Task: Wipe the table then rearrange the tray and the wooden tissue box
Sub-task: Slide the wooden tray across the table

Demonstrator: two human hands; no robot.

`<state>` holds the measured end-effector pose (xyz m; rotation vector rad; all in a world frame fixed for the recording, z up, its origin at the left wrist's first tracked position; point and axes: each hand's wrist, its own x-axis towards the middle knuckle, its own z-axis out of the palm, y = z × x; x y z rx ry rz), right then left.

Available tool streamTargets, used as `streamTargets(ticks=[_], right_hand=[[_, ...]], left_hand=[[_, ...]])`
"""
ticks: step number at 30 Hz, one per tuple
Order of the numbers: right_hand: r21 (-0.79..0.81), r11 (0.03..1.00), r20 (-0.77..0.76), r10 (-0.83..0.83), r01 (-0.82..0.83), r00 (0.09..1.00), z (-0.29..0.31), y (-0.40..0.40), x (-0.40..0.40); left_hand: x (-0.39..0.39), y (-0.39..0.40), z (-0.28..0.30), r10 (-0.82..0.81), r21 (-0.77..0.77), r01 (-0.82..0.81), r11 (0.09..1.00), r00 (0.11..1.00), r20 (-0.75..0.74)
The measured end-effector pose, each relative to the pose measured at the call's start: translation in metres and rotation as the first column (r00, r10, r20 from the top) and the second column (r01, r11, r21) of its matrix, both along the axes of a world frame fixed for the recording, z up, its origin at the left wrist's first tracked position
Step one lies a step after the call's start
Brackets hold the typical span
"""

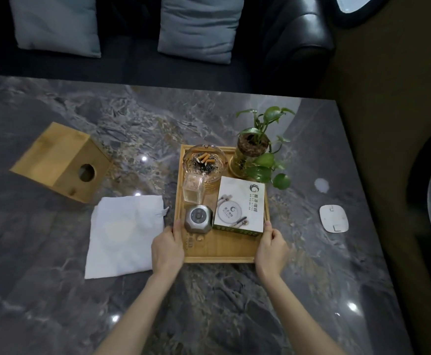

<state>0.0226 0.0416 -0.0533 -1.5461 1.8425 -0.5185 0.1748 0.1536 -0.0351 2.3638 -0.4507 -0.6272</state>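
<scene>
Tray (219,252), loaded: mid-bench (55,290), left hand (167,248) and right hand (272,248) fingers clamped on its side rims. Cloth (124,237) laid aside, wiping seemingly done. Tissue box (60,160) far left, unplaced.
</scene>
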Motion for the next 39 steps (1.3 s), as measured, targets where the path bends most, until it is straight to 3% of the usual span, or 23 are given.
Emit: streamTargets(ticks=[9,13,19,23,29,35,39], right_hand=[[0.005,1.0,-0.025,0.021,-0.021,0.999,-0.003,0.004,-0.001],[-0.003,0.986,-0.038,0.165,-0.165,0.986,0.003,0.001,-0.004],[-0.136,0.886,-0.317,0.385,-0.443,0.867,0.008,-0.005,-0.027],[-0.131,0.865,-0.406,0.399,-0.485,0.822,0.01,-0.009,-0.027],[-0.14,0.852,-0.432,0.406,-0.505,0.805,0.01,-0.004,-0.027],[-0.049,0.868,-0.405,0.434,-0.493,0.805,0.014,-0.016,-0.028],[-0.248,0.866,-0.262,0.37,-0.433,0.891,0.048,-0.014,-0.014]], left_hand=[[0.001,0.004,0.002,-0.049,0.042,0.05,0.998,0.998,-0.029],[0.003,0.005,0.002,-0.163,0.123,0.159,0.98,0.986,0.019],[0.002,0.005,0.007,-0.321,0.299,0.286,0.911,0.944,0.076],[0.0,0.004,0.006,-0.348,0.324,0.299,0.897,0.932,0.103],[-0.001,0.004,0.0,-0.39,0.355,0.336,0.872,0.917,0.09],[0.0,0.001,0.003,-0.397,0.404,0.349,0.845,0.917,0.037],[0.008,0.003,0.017,-0.358,0.385,0.322,0.865,0.933,0.024]])
